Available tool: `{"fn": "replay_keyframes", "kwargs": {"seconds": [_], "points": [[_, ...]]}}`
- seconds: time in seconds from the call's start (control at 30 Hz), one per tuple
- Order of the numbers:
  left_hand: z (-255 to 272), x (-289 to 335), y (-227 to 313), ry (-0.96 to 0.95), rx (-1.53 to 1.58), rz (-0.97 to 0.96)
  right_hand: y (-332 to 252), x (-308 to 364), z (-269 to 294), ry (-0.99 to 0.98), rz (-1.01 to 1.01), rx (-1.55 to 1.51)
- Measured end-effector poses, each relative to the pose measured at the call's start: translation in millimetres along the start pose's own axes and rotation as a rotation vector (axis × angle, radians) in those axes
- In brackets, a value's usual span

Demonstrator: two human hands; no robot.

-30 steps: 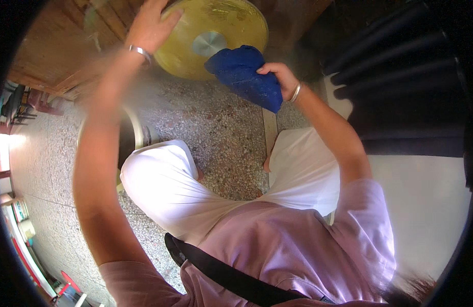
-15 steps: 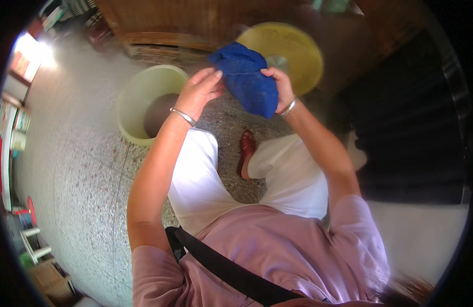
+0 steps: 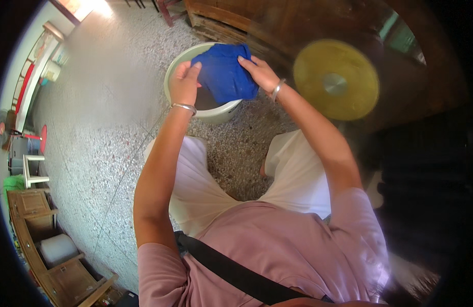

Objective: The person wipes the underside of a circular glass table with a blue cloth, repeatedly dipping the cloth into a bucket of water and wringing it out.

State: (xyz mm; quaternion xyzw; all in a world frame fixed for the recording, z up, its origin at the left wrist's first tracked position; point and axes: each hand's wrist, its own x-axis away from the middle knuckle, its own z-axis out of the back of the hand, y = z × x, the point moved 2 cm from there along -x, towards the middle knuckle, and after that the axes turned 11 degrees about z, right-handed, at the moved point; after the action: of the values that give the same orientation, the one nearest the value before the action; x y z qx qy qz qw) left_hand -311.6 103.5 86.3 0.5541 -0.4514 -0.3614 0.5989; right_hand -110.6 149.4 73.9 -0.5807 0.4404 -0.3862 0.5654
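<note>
A crumpled blue cloth (image 3: 223, 74) is stretched between my two hands above a pale round bucket (image 3: 216, 112). Its left edge sits between the thumb and fingers of my left hand (image 3: 185, 82). On the upper right side, my right hand (image 3: 262, 74) pinches the fabric, thumb on top and the fingers partly hidden behind. The cloth covers much of the bucket's opening, and only a dark strip of its inside shows below the cloth.
A round yellow thing (image 3: 336, 79) with a silvery centre stands to the right of the bucket. Wooden furniture (image 3: 223, 15) is behind the bucket. Along the left are a small white stool (image 3: 35, 170) and a wooden cabinet (image 3: 34, 204). Speckled floor (image 3: 118, 148) lies between.
Both hands have carried the blue cloth left and over the bucket, spreading it wider. My right hand has shifted to its upper edge. The view has turned, so the surroundings sit farther right.
</note>
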Motion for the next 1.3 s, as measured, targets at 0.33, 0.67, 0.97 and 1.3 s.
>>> {"fn": "replay_keyframes", "kwargs": {"seconds": [0.33,0.67,0.97,1.3], "points": [[49.3,-15.7,-103.4,-0.045,-1.166,-0.298,126.2,-77.4,-27.5,-0.304,0.275,1.15],[25.3,-9.2,-130.1,-0.574,-1.79,-0.078,122.4,-32.1,-67.3,-0.821,-0.213,1.402],[10.7,22.4,-142.1,-0.601,-1.781,-0.135,133.3,4.5,-50.3,-0.769,-0.168,1.393],[20.9,105.5,-135.1,-0.821,-1.769,-0.187,117.8,63.9,-70.1,-1.139,-0.33,1.435]]}}
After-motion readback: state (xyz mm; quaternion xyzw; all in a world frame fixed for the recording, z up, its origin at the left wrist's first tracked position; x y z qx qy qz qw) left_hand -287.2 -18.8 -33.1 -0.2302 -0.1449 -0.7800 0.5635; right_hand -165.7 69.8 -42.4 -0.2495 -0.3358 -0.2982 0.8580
